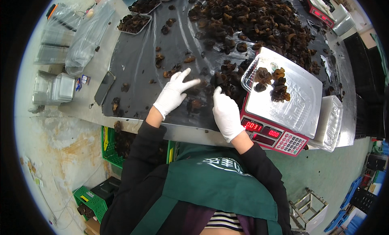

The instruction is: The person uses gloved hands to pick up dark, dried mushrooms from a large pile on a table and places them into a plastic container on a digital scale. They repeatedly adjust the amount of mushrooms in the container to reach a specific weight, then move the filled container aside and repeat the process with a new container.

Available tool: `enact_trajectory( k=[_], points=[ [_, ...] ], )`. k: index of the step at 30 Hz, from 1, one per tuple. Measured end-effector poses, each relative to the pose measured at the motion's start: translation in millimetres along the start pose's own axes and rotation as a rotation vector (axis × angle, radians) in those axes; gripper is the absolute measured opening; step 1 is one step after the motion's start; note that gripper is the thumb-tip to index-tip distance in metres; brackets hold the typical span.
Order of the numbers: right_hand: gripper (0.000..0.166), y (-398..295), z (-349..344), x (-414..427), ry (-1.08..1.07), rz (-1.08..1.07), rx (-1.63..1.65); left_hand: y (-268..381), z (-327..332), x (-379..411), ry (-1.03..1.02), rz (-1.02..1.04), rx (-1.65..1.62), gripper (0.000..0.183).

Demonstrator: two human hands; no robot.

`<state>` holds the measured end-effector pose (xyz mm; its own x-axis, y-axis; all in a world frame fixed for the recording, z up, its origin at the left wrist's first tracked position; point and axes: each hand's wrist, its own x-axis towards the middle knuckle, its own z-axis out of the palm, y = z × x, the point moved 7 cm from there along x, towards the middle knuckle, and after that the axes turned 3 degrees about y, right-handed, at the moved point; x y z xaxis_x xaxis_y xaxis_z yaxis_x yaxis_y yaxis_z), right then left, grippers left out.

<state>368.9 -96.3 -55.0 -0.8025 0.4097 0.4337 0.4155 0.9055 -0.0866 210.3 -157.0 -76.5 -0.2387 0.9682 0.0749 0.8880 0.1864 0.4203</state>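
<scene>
My left hand (172,93), in a white glove, hovers over the black plastic sheet (133,67) with its fingers spread and nothing in them. Close by lie loose pieces of wood ear fungus (196,103). My right hand (226,115), gloved too, is beside the red electronic scale (273,137). Its fingertips are at a small heap of dark fungus (229,78); its curled fingers hide whether anything is held. On the scale's steel plate sits a clear plastic tray (299,93) with several fungus pieces (279,92) at its left end. The scale's red display is lit.
A large fungus pile (249,16) covers the table's far side. Filled trays (133,23) stand at the far left, stacked empty trays (328,122) right of the scale. A phone (104,87) lies near the left edge. Below is a green crate (111,160); a metal-framed stool (308,209) stands lower right.
</scene>
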Motion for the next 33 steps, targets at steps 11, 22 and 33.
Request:
enact_trajectory(
  k=[11, 22, 33],
  points=[
    [0.005, -4.1, 7.0, 6.7, 0.001, 0.087, 0.162, -23.7, -17.8, 16.7, 0.319, -0.161, -0.675, 0.035],
    [0.024, 140.3, -150.0, -37.9, 0.419, 0.421, -0.071, 204.2, -35.2, 113.2, 0.269, 0.559, -0.443, 0.043],
    [0.037, 185.2, -153.7, -82.2, 0.351, 0.739, 0.197, 102.7, -30.2, 21.5, 0.448, 0.188, -0.14, 0.029]
  ],
)
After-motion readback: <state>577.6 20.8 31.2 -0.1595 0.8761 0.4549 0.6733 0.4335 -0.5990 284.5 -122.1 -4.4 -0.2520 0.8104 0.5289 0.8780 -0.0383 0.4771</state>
